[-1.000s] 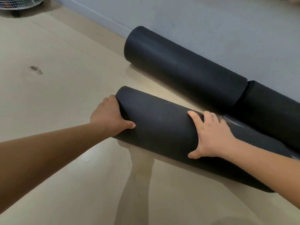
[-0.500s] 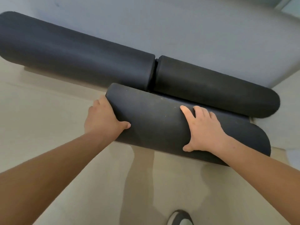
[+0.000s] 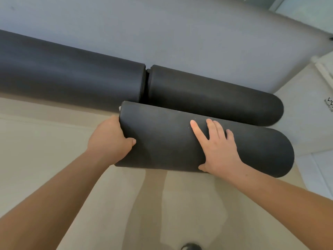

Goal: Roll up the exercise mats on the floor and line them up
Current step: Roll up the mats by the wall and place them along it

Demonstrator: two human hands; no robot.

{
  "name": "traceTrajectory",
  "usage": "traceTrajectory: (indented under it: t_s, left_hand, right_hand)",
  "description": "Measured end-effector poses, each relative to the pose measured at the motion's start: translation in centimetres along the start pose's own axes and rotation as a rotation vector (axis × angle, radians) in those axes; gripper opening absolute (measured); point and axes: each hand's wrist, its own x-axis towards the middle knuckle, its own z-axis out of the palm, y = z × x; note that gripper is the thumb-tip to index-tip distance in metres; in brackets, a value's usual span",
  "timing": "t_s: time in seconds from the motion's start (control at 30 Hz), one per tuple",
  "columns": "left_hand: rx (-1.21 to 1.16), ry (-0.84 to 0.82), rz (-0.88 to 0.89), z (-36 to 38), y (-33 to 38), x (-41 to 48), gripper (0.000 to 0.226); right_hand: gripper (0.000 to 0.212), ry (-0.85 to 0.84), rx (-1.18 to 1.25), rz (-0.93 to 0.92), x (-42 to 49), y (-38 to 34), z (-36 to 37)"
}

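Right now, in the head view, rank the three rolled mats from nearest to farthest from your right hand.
1. Front rolled mat: directly under the right hand, which touches it.
2. Back-right rolled mat: just behind the front one.
3. Back-left rolled mat: farther off, to the left.

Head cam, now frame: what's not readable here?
1. Head view: the left wall mat has its far left end cut off by the frame edge.
2. Head view: the left hand has its fingers hidden behind the end of the near mat; only the thumb shows.
3. Head view: the shoe is mostly cut off by the bottom edge.
4. Head view: the dark print at the right edge is too small and cropped to read.
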Motion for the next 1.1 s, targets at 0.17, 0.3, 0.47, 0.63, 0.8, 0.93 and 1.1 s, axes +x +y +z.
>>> traceTrajectory:
  t_s: [0.17,0.3,0.47,0.63,0.8,0.93,1.1]
  left_hand:
    - [-0.029,0.111,0.094,1.9,1.6,0.3,0.047]
    - [-0.128,0.098,0.151,4.7,3.9,0.6,0.042]
    - [-0.037,0.067,0.121,4.8,4.1,2.3,0.046]
    - [0.226,0.038,0.072,3.7,4.2,1.4,0.047]
    - [0.181,0.023,0.088,4.8,4.5,1.4,0.031]
    - [0.098,0.034,0.07,5.4,4.0,2.3,0.031]
    - [0.026,0.054,0.093,5.9,3.3,2.9,0.03]
  right_hand:
    - [0.154,0.029,-0.053,0.047,0.5,2.2,1.2]
    - [0.16,0.043,-0.077,0.126,1.3,5.1,2.4]
    - [0.153,0.034,-0.043,0.082,2.1,3.4,1.3]
    - [0.151,0.113,0.032,-0.091,3.8,-0.6,0.4]
    - [0.157,0.141,-0.001,-0.07,5.0,-1.9,1.3]
    - [0.158,0.148,-0.013,-0.065,5.4,-1.7,1.8]
    - [0.156,0.114,-0.004,-0.047,6.0,-2.0,1.2]
